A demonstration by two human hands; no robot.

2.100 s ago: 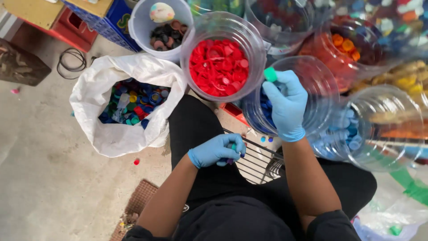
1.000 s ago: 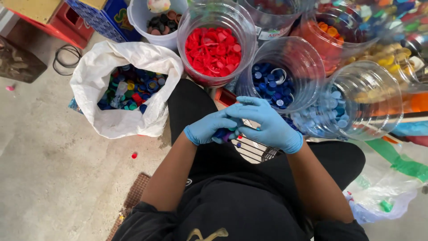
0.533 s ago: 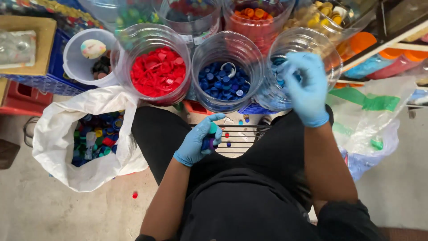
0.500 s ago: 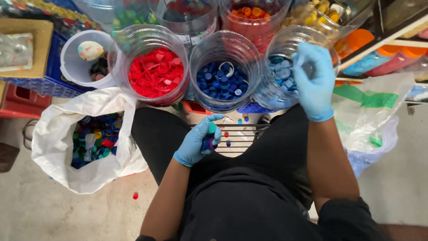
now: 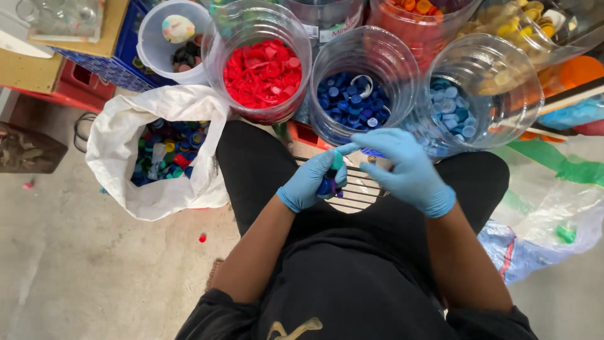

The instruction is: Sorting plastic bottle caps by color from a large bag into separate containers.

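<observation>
Concrete floor (image 5: pixel 75 264), caps (image 5: pixel 328 186) cupped in left hand (image 5: pixel 309 181)

The concrete floor (image 5: pixel 75 271) is bare and grey with a few stains. A white sack (image 5: pixel 126 135) of mixed bottle caps slumps on it at the left, its mouth open. One red cap (image 5: pixel 202 238) lies loose just beside the sack, and a small pink bit (image 5: pixel 27 185) sits near the left edge. At the right edge lie crumpled clear plastic bags (image 5: pixel 553 214).
</observation>
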